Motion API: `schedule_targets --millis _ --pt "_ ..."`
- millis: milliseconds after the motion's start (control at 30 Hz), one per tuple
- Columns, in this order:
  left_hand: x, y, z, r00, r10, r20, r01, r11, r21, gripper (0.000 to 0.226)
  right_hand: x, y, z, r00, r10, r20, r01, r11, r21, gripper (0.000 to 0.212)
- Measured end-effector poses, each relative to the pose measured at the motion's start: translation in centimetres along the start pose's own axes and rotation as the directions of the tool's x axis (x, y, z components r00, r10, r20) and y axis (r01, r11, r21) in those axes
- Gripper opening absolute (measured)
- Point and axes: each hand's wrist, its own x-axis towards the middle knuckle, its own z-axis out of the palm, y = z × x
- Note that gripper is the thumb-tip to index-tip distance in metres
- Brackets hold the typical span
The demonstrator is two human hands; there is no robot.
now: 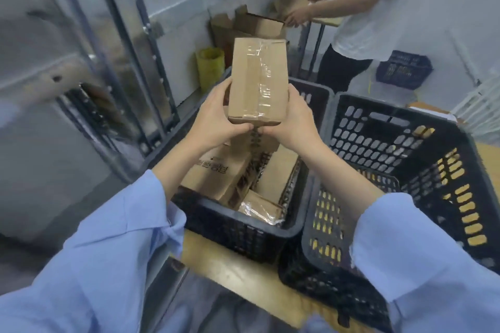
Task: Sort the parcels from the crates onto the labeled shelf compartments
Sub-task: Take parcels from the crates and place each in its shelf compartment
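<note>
Two hands grip one parcel [257,84] | your left hand [216,113] and right hand [293,121] curl round its lower end | crate [243,227] below them | step: likely picking out | next: read its label, choose the compartment

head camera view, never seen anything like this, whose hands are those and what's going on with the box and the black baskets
There is no machine here. The one picture comes from a camera worn on a person's head, looking forward and down, so the blue sleeves are that person's own arms. The left hand and right hand both have a grip on the near end of a taped parcel, held above a black crate that has more cardboard parcels in it. A second black crate stands beside it on the right. Blurred metal shelving stands at the left. At the back, another person in a white shirt handles cardboard.
</note>
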Motion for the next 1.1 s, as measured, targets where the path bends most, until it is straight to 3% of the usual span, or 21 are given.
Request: schedule_targets --millis 233,533,733,933,1100 --pt "-8.2 5.5 -4.7 0.952 -0.068 -0.297 0.101 0.99 0.096 0.096 -3.0 -5.4 -1.1 0.95 -0.275 0.147 0.266 0.961 0.079 0.094" --pt "-21.4 10.8 -8.9 0.804 -0.238 -0.545 0.332 0.94 0.08 0.112 -11.6 -12.5 0.1 0.808 -0.503 0.305 0.484 0.863 0.142 0.099" --pt "-27.6 12.1 -11.2 0.726 -0.275 -0.63 0.429 0.897 0.104 0.114 -15.9 -15.1 1.4 0.726 -0.569 0.386 0.513 0.822 0.246 0.109" --pt "-32.6 13.3 -10.9 0.705 -0.304 -0.641 0.438 0.897 0.057 0.123 -19.6 -16.0 1.8 0.609 -0.624 0.49 0.508 0.781 0.363 0.119" --pt "-37.2 14.1 -10.7 0.647 -0.404 -0.647 0.488 0.871 -0.056 0.134 -23.6 -16.6 2.0 0.593 -0.564 0.575 0.454 0.824 0.339 0.138"
